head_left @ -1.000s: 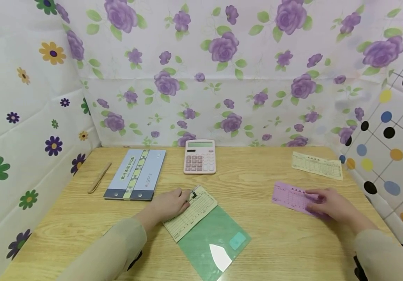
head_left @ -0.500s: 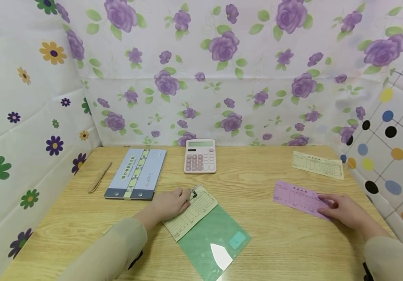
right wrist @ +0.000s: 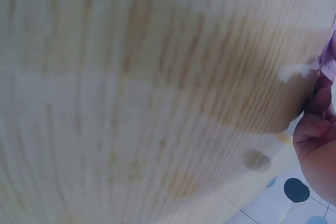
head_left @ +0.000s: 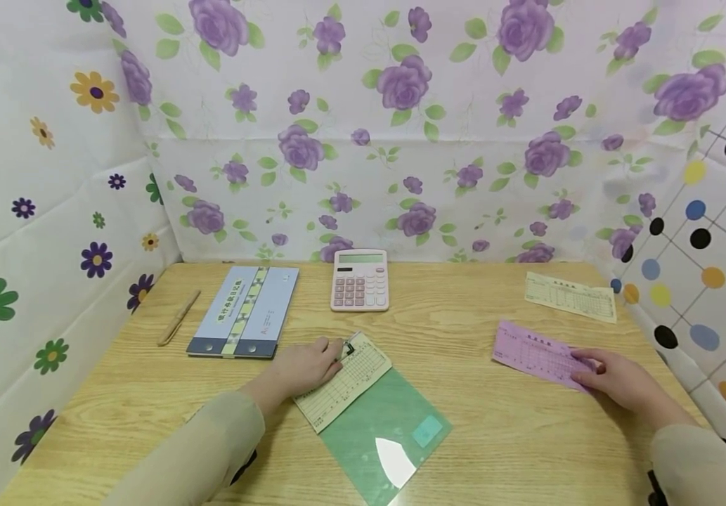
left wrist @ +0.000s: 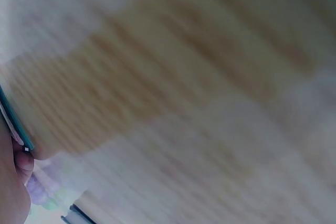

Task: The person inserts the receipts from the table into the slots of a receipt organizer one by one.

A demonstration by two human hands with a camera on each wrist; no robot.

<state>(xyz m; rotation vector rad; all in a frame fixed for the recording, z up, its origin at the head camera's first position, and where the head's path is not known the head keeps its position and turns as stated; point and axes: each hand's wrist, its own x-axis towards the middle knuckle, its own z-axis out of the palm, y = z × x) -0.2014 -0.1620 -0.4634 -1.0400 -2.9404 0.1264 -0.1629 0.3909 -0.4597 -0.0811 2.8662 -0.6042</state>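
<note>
My left hand [head_left: 306, 368] grips the clip end of a green clipboard [head_left: 384, 429], near its black metal clip [head_left: 348, 349]. A cream printed form [head_left: 348, 385] lies under the clip, across the upper part of the board. Over on the right, my right hand [head_left: 616, 379] pinches the right end of a purple printed form [head_left: 536, 353] between thumb and fingers. In the right wrist view only a sliver of the purple form [right wrist: 328, 66] shows beside the fingers. The left wrist view catches the clipboard's edge [left wrist: 17, 119] by the hand.
A second cream form [head_left: 570, 296] lies at the back right. A pink calculator [head_left: 359, 281] stands at the back middle. On the left are a blue ledger book [head_left: 245, 313] and a tan pen [head_left: 179, 318]. Patterned cloth walls enclose the wooden table [head_left: 464, 450].
My right hand has shifted right along the purple form, from over its right part to its right end. The form's left end has moved up slightly. The left hand and clipboard stay put.
</note>
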